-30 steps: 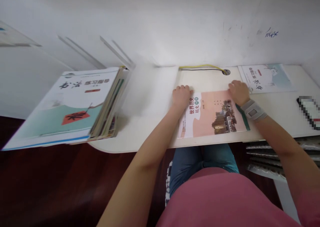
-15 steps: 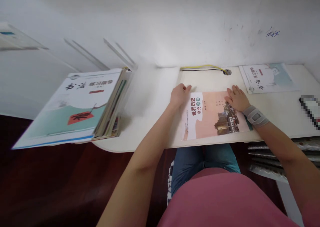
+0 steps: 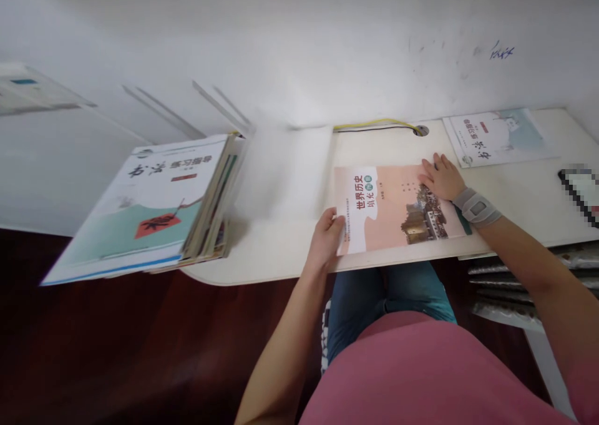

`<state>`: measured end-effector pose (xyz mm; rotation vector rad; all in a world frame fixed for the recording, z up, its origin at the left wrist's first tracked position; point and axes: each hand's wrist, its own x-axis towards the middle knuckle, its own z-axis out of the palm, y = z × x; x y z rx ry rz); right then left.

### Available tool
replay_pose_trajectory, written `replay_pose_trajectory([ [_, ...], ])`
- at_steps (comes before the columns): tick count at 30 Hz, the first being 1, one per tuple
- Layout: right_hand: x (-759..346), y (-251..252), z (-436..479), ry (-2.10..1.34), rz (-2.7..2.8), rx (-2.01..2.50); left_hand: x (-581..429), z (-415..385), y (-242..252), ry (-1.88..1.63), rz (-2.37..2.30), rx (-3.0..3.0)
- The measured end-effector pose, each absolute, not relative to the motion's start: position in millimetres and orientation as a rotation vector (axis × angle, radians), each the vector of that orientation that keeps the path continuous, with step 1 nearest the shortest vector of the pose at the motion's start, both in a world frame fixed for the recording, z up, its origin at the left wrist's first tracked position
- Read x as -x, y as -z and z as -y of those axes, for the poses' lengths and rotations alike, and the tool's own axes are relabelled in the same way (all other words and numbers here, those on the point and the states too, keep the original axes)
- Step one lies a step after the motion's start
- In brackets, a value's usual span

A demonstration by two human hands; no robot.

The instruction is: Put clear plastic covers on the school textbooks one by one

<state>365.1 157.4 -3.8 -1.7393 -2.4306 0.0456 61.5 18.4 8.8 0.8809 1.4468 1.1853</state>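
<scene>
A pink and white book (image 3: 390,203) lies flat on the white counter (image 3: 266,247), right in front of the person. Its cover has a picture of an old stone building, and its big words run sideways.

The left hand (image 3: 327,234) is at the book's left edge, near the front. Its fingers are bent and the thumb touches the edge, but I cannot tell if they pinch it. The right hand (image 3: 443,178) rests on the book's far right corner. Its fingers are open and spread out, not gripping anything. A gray band (image 3: 476,206) goes around the right wrist.

On the left there is a stack of books (image 3: 206,225). The top book (image 3: 159,181) is white and green with a red shape on it. A thin book (image 3: 496,136) with a cover like that lies at the back on the right. Near the right end is a thing with a black rim (image 3: 580,191), too blurry to name.

A yellow wire (image 3: 374,124) runs along the back to a round hole (image 3: 420,131). Blue scribbles (image 3: 502,52) mark the white wall (image 3: 327,44). The person wears a pink shirt (image 3: 421,375) and blue pants (image 3: 395,291). The floor (image 3: 140,350) is dark red.
</scene>
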Motion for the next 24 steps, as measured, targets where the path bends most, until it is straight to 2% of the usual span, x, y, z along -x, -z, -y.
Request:
replay_pose_trajectory([
  [3, -390, -12, -154, -0.165, 2.282, 1.693, -63, -23, -17, -1.255, -1.382, -0.837],
  [7, -452, -30, -108, 0.053, 1.856, 1.552, -66, -46, -28, -1.293, -1.309, -0.816],
  [12, -488, -2, -22, 0.138, 1.51, 1.62, -141, -116, -31, -1.297, -1.173, -0.813],
  [17, -468, 30, -1, 0.229, 1.55, 1.791, -267, -192, -30, -1.173, -1.131, -0.677],
  [24, -456, 22, -5, 0.269, 1.628, 1.832, -360, -251, -12, -1.095, -1.175, -0.744],
])
